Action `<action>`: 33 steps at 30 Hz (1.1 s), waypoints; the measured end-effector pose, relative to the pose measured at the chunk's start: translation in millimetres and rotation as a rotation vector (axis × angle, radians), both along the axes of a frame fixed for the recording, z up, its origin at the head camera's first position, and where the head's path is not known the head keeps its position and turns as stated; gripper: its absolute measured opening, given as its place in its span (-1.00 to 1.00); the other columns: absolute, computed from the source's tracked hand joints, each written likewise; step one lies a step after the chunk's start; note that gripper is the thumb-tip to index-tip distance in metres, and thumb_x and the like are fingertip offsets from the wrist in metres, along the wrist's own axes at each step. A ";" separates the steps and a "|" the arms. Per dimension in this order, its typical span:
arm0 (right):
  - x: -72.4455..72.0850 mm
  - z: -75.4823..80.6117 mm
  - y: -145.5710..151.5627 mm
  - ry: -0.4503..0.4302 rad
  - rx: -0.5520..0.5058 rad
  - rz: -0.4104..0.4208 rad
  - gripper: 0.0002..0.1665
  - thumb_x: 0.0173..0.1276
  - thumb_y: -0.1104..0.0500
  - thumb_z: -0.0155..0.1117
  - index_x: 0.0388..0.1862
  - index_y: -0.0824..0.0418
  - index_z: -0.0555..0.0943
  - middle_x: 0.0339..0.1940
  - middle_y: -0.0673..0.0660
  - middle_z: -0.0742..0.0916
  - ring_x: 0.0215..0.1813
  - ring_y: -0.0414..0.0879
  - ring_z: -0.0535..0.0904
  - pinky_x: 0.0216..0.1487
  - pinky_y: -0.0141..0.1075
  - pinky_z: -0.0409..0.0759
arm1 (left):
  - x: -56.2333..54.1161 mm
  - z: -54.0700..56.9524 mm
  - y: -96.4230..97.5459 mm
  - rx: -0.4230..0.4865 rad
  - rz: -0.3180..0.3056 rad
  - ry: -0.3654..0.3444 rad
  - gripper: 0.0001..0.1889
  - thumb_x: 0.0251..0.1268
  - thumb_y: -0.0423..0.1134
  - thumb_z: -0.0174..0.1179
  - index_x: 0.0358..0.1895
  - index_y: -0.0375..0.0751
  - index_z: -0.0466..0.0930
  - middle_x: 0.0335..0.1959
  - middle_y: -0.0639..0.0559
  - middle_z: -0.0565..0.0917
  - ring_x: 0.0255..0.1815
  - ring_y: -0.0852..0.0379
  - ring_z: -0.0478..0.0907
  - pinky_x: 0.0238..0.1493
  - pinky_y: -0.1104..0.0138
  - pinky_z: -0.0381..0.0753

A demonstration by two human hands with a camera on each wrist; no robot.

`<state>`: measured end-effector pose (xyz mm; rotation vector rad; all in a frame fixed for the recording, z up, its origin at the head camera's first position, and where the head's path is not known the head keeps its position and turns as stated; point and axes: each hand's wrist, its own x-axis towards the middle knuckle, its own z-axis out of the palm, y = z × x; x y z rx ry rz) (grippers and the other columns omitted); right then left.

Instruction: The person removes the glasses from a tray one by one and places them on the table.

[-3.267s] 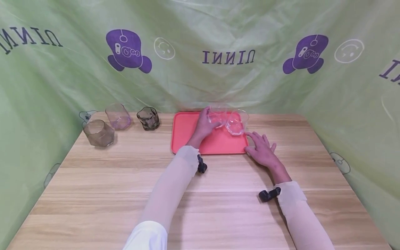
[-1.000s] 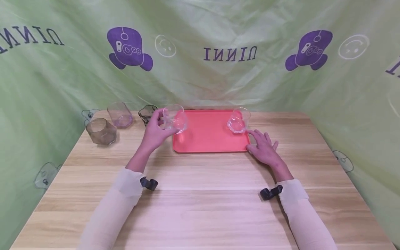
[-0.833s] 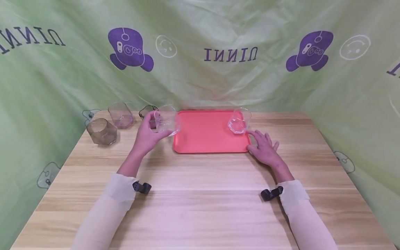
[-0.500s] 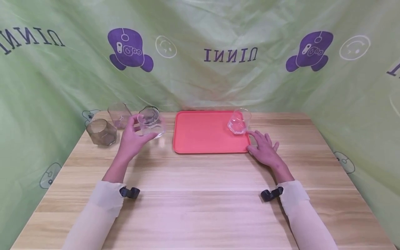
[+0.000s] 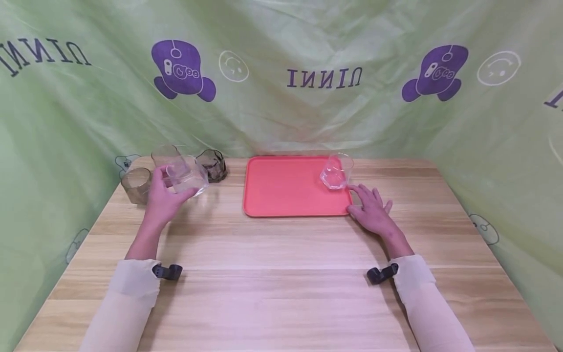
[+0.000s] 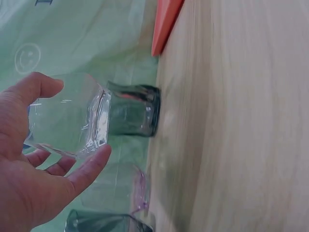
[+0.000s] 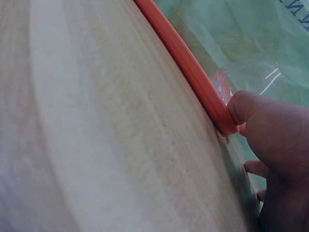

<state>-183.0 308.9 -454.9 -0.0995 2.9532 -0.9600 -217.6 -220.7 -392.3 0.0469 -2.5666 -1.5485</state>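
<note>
My left hand (image 5: 160, 200) holds a clear drinking glass (image 5: 192, 180) between thumb and fingers. In the left wrist view the glass (image 6: 70, 116) hangs tilted above the table. Behind it stand a pale purple glass (image 5: 163, 152), partly covered, and a dark grey wavy glass (image 5: 215, 167). A brown-tinted glass (image 5: 134, 183) is just left of my left hand, partly hidden. My right hand (image 5: 373, 211) rests at the right front corner of a red tray (image 5: 286, 188), its thumb (image 7: 244, 104) touching the rim. Another clear glass (image 5: 335, 177) stands upright on the tray's right side.
The wooden table (image 5: 272, 278) stretches toward me in front of the tray. A green printed cloth (image 5: 264, 117) hangs close behind the tray and glasses, and along both sides of the table.
My left hand has lifted one clear glass from the tray and carried it left, past the dark grey glass, to in front of the purple glass. My right hand stays at the tray.
</note>
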 end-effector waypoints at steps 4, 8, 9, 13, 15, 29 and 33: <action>0.3 0.6 -0.2 0.001 0.002 0.001 -0.24 0.52 0.01 0.16 0.64 0.02 0.22 0.66 0.38 0.10 0.60 0.49 -0.33 0.26 0.56 -0.62 | -0.1 -2.5 -8.3 0.010 0.013 -0.021 -0.01 0.18 -0.15 0.52 0.54 -0.25 0.02 0.40 -0.36 0.30 0.37 -0.28 0.29 0.22 -0.09 0.46; 0.9 0.8 -0.5 0.002 0.004 0.000 -0.24 0.51 0.02 0.16 0.63 0.03 0.22 0.66 0.39 0.10 0.60 0.51 -0.33 0.25 0.57 -0.62 | 0.2 -4.1 -12.4 0.003 0.013 -0.036 0.00 0.20 -0.15 0.51 0.55 -0.26 0.00 0.42 -0.38 0.28 0.36 -0.31 0.29 0.27 -0.15 0.42; 1.0 0.9 -0.8 0.002 0.004 0.000 -0.24 0.51 0.02 0.16 0.63 0.03 0.22 0.66 0.39 0.10 0.59 0.51 -0.32 0.25 0.57 -0.61 | 0.3 -4.6 -13.2 0.000 0.014 -0.035 0.00 0.20 -0.15 0.51 0.54 -0.28 -0.01 0.42 -0.39 0.28 0.36 -0.32 0.29 0.28 -0.15 0.41; 1.5 1.6 -1.4 0.000 0.001 -0.003 -0.23 0.51 0.03 0.17 0.64 0.04 0.22 0.65 0.39 0.10 0.59 0.51 -0.32 0.26 0.57 -0.62 | -0.6 -7.9 -16.5 -0.012 0.023 -0.020 -0.03 0.21 -0.17 0.50 0.52 -0.32 0.01 0.42 -0.41 0.29 0.36 -0.32 0.31 0.28 -0.14 0.41; 1.6 2.0 -1.7 0.000 -0.002 -0.005 -0.23 0.51 0.03 0.17 0.64 0.03 0.21 0.66 0.39 0.10 0.60 0.51 -0.32 0.26 0.56 -0.62 | -0.7 -9.4 -17.8 -0.018 0.026 -0.014 -0.05 0.21 -0.18 0.50 0.50 -0.32 0.02 0.43 -0.42 0.29 0.36 -0.33 0.31 0.28 -0.14 0.41; 1.7 1.5 -2.1 -0.005 -0.006 -0.014 -0.23 0.50 0.04 0.17 0.64 0.03 0.22 0.66 0.39 0.10 0.60 0.49 -0.33 0.27 0.55 -0.63 | -4.8 -18.5 -23.8 -0.042 0.021 -0.007 -0.04 0.21 -0.26 0.50 0.53 -0.37 0.03 0.43 -0.44 0.30 0.35 -0.36 0.34 0.32 -0.17 0.40; 0.2 0.3 -1.9 -0.005 -0.011 -0.011 -0.23 0.50 0.03 0.17 0.64 0.02 0.22 0.66 0.38 0.09 0.60 0.48 -0.34 0.26 0.55 -0.64 | -5.1 -19.9 -24.7 -0.048 0.020 -0.022 -0.02 0.20 -0.26 0.51 0.55 -0.35 0.01 0.45 -0.45 0.28 0.38 -0.39 0.31 0.35 -0.20 0.35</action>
